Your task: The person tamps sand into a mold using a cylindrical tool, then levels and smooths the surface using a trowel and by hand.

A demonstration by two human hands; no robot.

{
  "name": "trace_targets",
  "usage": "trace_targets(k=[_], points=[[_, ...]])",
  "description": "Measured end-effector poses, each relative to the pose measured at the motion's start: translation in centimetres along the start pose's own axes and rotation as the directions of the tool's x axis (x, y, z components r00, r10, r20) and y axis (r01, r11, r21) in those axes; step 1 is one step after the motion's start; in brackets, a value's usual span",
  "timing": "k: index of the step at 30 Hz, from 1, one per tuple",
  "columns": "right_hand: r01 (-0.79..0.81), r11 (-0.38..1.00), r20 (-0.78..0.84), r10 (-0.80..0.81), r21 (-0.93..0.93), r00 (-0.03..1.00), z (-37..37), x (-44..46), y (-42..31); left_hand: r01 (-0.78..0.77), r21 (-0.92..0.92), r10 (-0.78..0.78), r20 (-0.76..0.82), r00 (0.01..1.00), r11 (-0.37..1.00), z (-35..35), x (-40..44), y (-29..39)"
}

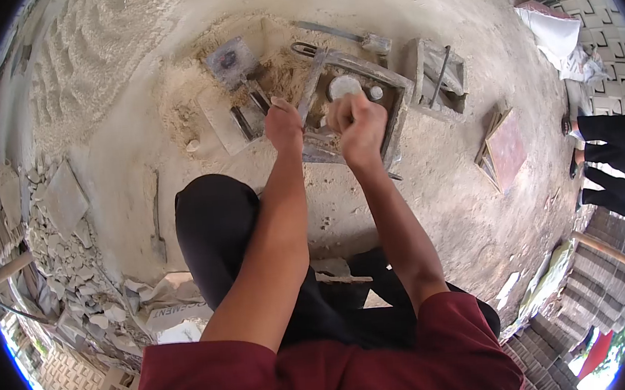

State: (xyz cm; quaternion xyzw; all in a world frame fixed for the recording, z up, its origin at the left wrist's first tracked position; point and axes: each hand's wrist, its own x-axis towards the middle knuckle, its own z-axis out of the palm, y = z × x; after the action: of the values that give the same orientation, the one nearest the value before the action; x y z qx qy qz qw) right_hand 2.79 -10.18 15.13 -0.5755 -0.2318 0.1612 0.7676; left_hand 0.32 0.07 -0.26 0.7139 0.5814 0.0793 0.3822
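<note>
My left hand [283, 125] is closed at the left edge of a metal frame mould [401, 129], beside a dark metal bar [257, 96]; what its fingers hold, if anything, is too small to name. Over the inside of the mould is my right hand [360, 122], its fingers curled together, and their content is hidden. Just beyond it lie a round whitish disc [344, 86] and a smaller round piece [376, 93]. To the left, a square plate [232, 62] with a dark centre rests on sandy powder near a pale slab [223, 121].
A box [421, 74] with a rod across it stands right of the mould. Farther right lie stacked boards [506, 150]. Two people in dark trousers [613, 145] stand at the far right. Rubble [72, 253] and a long thin bar [156, 216] lie left.
</note>
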Motion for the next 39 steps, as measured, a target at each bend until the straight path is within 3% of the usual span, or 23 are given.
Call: trace_targets(k=[4, 7, 8, 9, 11, 13, 15, 16, 19, 20, 23, 24, 27, 31, 32, 35, 36, 39], points=[[0.073, 0.997, 0.054, -0.075, 0.038, 0.996, -1.7, -0.9, 0.5, -0.037, -0.024, 0.038, 0.035, 0.999, 0.999, -0.3, -0.2, -0.1], [-0.059, 0.997, -0.033, 0.057, -0.049, 0.998, -2.0, -0.1, -0.8, -0.019, -0.044, 0.020, 0.018, 1.000, 0.999, -0.6, -0.2, 0.4], [0.037, 0.999, 0.002, -0.037, 0.012, 0.999, -2.3, -0.8, -1.9, -0.017, -0.045, 0.018, 0.018, 1.000, 0.999, -0.5, -0.1, 0.6], [0.026, 1.000, -0.004, -0.026, 0.014, 1.000, -2.8, -1.5, -0.8, -0.037, -0.009, 0.037, 0.037, 0.999, 0.999, -0.7, -0.3, 0.5], [0.154, 0.965, 0.048, -0.147, -0.213, 0.988, -4.3, -2.6, 2.1, -0.072, 0.024, 0.070, 0.068, 0.995, 0.997, -0.7, -0.5, 0.5], [0.090, 0.981, 0.110, -0.072, -0.170, 0.991, -5.2, -2.2, 0.7, -0.162, 0.055, 0.157, 0.078, 0.985, 0.985, -0.4, -0.4, 0.5], [0.084, 0.996, -0.112, -0.081, 0.023, 0.990, -4.9, -2.2, -1.7, -0.179, 0.068, 0.174, 0.073, 0.982, 0.982, 0.0, -0.4, 0.5], [0.098, 0.992, -0.144, -0.087, 0.075, 0.986, -5.2, -2.6, -2.1, -0.182, 0.083, 0.178, 0.059, 0.982, 0.980, -0.1, -0.5, 0.2], [0.105, 0.994, -0.036, -0.106, -0.037, 0.994, -5.4, -3.0, 0.1, -0.146, 0.113, 0.140, 0.059, 0.988, 0.983, -0.2, -0.6, 0.5], [-0.045, 0.997, -0.098, 0.038, -0.069, 0.994, -6.0, -3.0, 0.1, -0.151, 0.105, 0.145, 0.063, 0.987, 0.983, 0.0, -0.8, 0.7], [0.109, 0.991, -0.063, -0.104, 0.082, 0.993, -5.8, -3.9, -2.8, -0.105, 0.090, 0.096, 0.093, 0.991, 0.990, -0.1, -0.2, 0.6], [0.128, 0.991, -0.064, -0.125, 0.048, 0.990, -5.9, -4.5, -2.6, -0.120, 0.124, 0.107, 0.109, 0.988, 0.985, -0.4, -0.4, 0.5], [0.055, 0.998, 0.017, -0.055, -0.033, 0.998, -6.0, -4.3, -0.1, -0.144, 0.139, 0.130, 0.100, 0.986, 0.980, -0.4, -0.4, 0.8], [0.147, 0.982, -0.077, -0.138, 0.120, 0.987, -5.2, -4.7, -2.4, -0.136, 0.134, 0.130, 0.054, 0.990, 0.981, -0.1, -0.5, 0.2], [0.114, 0.990, -0.092, -0.122, -0.088, 0.988, -5.1, -4.9, -1.3, -0.128, 0.145, 0.121, 0.057, 0.991, 0.981, -0.5, -0.7, -0.3], [0.007, 0.969, -0.011, -0.010, -0.248, 1.000, -3.8, -3.3, -0.2, -0.066, 0.136, 0.057, 0.073, 0.996, 0.988, 0.2, -0.2, 0.3], [-0.044, 0.986, -0.091, 0.030, -0.160, 0.995, -3.2, -3.1, -1.4, -0.089, 0.111, 0.081, 0.070, 0.994, 0.990, 0.1, -0.2, 0.2], [-0.065, 0.998, -0.126, 0.063, -0.016, 0.990, -2.8, -3.2, -1.1, -0.111, 0.087, 0.108, 0.039, 0.993, 0.990, -0.1, -0.1, 0.2]])
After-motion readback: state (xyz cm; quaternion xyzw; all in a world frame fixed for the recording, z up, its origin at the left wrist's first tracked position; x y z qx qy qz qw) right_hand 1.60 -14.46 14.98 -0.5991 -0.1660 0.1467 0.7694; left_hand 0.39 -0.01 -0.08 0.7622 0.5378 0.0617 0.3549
